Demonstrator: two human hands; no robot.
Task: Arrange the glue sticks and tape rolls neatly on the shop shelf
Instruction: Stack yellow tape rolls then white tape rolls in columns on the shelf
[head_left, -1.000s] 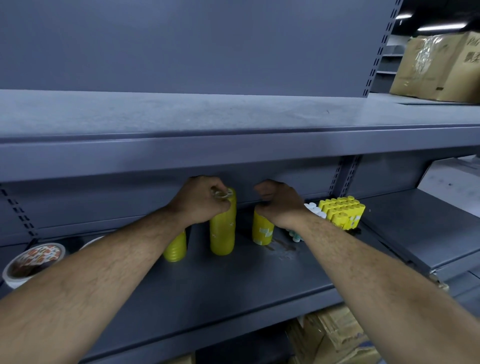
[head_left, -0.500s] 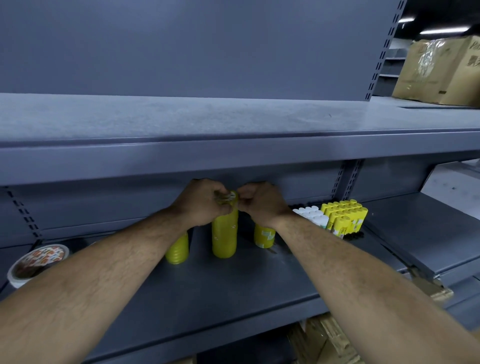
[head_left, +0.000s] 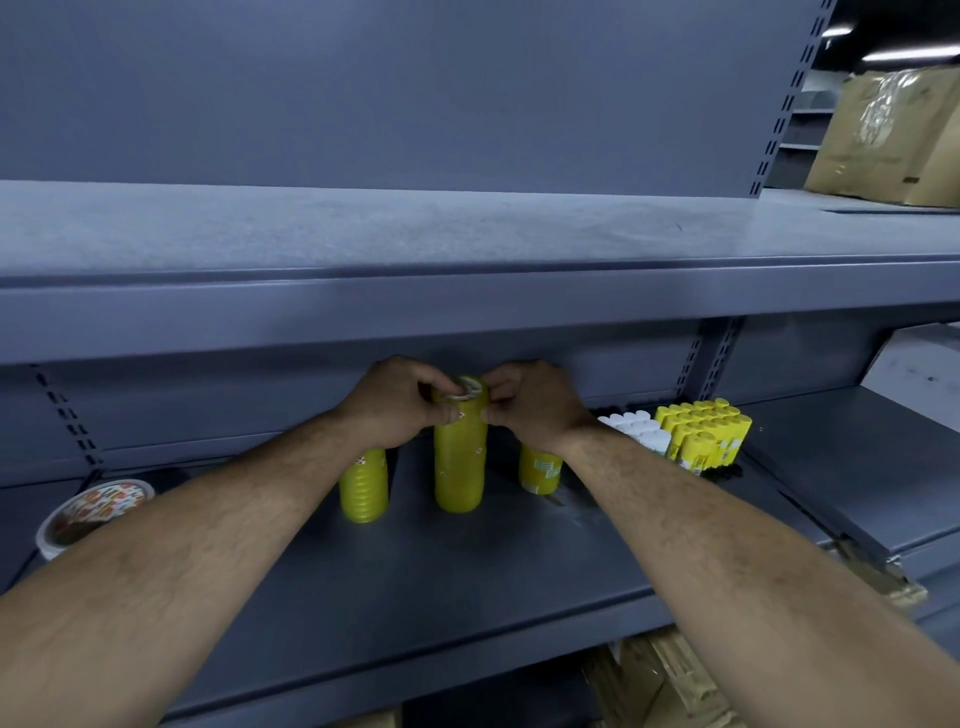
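Right hand (head_left: 535, 402) has left the short right stack (head_left: 540, 470) and joined the left hand (head_left: 395, 402) atop the tall middle stack (head_left: 460, 467) of yellow tape rolls, midway along the shelf (head_left: 467, 582). Both hands' fingers (head_left: 444, 414) curl closed on its top roll (head_left: 467, 388). Glue sticks (head_left: 704, 434) already stand blocked at right. The three uneven stacks and a wide tape roll (head_left: 88, 512) at left likely remain to tidy.

My left forearm (head_left: 208, 530) and right forearm (head_left: 727, 530) were bare and lightly haired; my left hand (head_left: 400, 405) and right hand (head_left: 535, 410) were bare as well.
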